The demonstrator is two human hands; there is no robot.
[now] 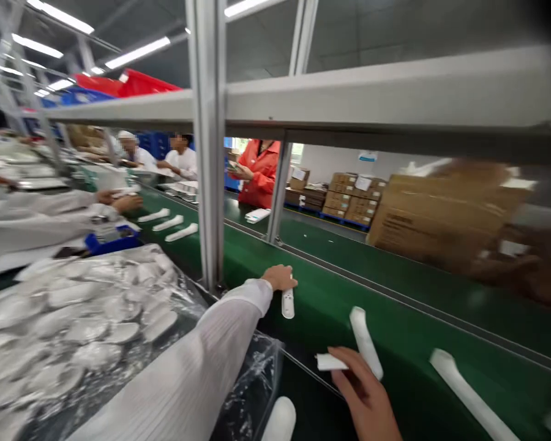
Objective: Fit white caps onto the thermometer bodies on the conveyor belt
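Note:
Reaching out over the green conveyor belt (pixel 321 312), my left hand (pixel 279 277) is closed on the upper end of a slim white plastic part (pixel 288 304) with small holes in its face. Nearer to me, my right hand (pixel 365 392) pinches a short white plastic piece (pixel 329 362) between thumb and fingers. Just beyond the right hand lies a curved white plastic handle (pixel 366 343), and a second handle (pixel 468 392) is farther right on the belt. A rounded white part (pixel 280 419) shows at the bottom edge, between my arms.
On the left, a clear plastic bag (pixel 183 288) bears many white shells (pixel 92 331). A blue tray (pixel 112 240) and several white handles sit farther up. A metal post (pixel 206 147) rises beside the belt under a shelf (pixel 376 98). Co-workers stand beyond; a cardboard box (pixel 431 214) appears at right.

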